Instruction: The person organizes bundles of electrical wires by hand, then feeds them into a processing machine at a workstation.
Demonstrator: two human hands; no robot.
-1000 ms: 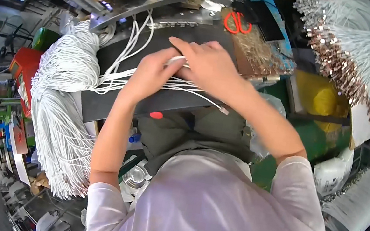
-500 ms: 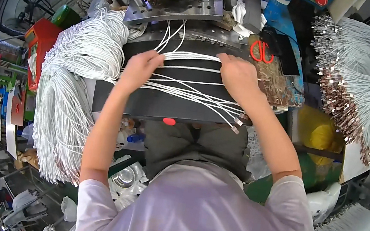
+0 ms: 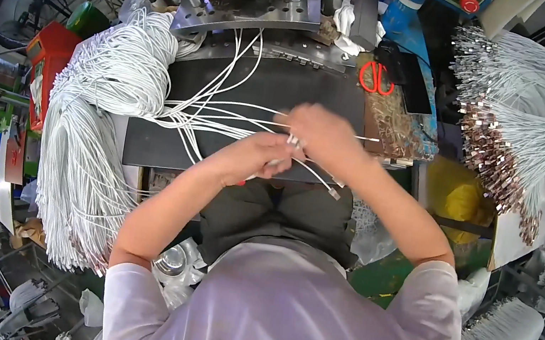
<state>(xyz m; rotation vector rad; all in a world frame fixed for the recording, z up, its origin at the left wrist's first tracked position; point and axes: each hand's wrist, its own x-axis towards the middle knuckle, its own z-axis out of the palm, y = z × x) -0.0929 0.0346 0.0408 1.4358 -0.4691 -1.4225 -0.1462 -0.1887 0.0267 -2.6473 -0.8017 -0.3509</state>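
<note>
Over the black work mat (image 3: 286,86), several thin white cables (image 3: 216,117) run from the left into my hands. My left hand (image 3: 257,156) is closed around the connector ends of some cables, and small white plugs show between its fingers. Touching or nearly touching it is my right hand (image 3: 325,135), smeared by motion, so its grip is hidden. One cable tip sticks out to the right past my right hand. A loose metal plug (image 3: 334,193) hangs below the hands near the mat's front edge. A few cables curve up toward the metal fixture.
A thick heap of white cables (image 3: 116,72) drapes over the left edge. At the back stands a metal press frame (image 3: 247,18). Orange-red scissors (image 3: 375,79) lie back right, beside a dark phone-like slab (image 3: 413,85). A large cable bundle (image 3: 524,89) fills the right; another person's arm shows beyond.
My left hand has moved right and nearer to me, my right hand left and nearer, so they now meet. The cables earlier stretched between them now gather at my left hand.
</note>
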